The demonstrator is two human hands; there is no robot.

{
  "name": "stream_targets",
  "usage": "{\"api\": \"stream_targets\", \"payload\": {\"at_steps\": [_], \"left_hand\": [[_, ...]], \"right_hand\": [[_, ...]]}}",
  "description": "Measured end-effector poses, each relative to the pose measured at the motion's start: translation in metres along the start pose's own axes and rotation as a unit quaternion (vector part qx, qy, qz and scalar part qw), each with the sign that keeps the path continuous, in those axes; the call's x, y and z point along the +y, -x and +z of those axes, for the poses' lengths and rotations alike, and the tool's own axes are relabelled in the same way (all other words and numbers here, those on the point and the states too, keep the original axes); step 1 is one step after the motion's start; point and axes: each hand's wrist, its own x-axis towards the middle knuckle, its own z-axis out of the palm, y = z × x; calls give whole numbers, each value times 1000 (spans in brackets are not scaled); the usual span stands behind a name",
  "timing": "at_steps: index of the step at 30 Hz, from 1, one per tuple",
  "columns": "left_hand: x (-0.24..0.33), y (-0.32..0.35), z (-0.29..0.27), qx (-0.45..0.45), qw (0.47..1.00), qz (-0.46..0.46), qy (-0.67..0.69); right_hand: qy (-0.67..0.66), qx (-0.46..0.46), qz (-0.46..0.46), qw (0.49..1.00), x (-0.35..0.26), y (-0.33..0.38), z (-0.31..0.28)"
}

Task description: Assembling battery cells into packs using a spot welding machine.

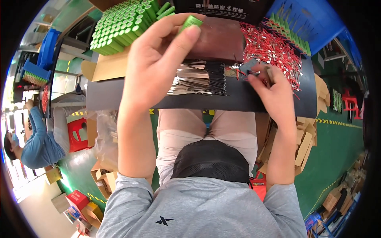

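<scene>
My left hand point(152, 65) is raised over the table's left side, thumb and fingers closed on a green cylindrical battery cell point(192, 23). Below it lies a row of flat metal strips with black wire ends point(198, 77). My right hand point(274, 85) is at the right, its fingers curled and pinched near a small grey piece point(249, 64) and some dark and red wire ends; what it holds is too small to make out. Beside that hand spreads a heap of red wires with silver tabs point(274, 49). Many upright green cells point(121, 29) stand packed in a cardboard box at the far left.
A brown-covered block point(220, 39) sits mid-table, before a black machine point(226, 10). Green cells with wires line a blue bin point(317, 23) at the far right. Cardboard boxes point(303, 146) flank my legs. A person in blue point(41, 144) sits at another table leftward.
</scene>
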Motion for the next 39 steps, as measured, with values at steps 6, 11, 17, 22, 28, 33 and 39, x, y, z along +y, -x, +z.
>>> {"api": "stream_targets", "payload": {"at_steps": [6,11,17,22,28,33,39], "left_hand": [[5,-16,2,43,994,-10,-99],[0,-28,15,57,998,-24,-27],[14,-34,19,36,986,-137,-83],[-6,-34,14,-6,998,-66,-10],[0,-33,14,-10,996,-89,-21],[-35,-52,7,-60,906,403,-117],[2,-30,9,-45,994,-51,-83]], "right_hand": [[54,10,-50,997,10,-1,5],[116,26,-60,991,3,2,6],[144,23,-99,984,7,3,8],[139,8,-83,987,2,2,6],[135,-39,-70,988,3,-1,1],[156,-7,-128,979,9,0,5],[115,58,-83,988,12,1,8]]}}
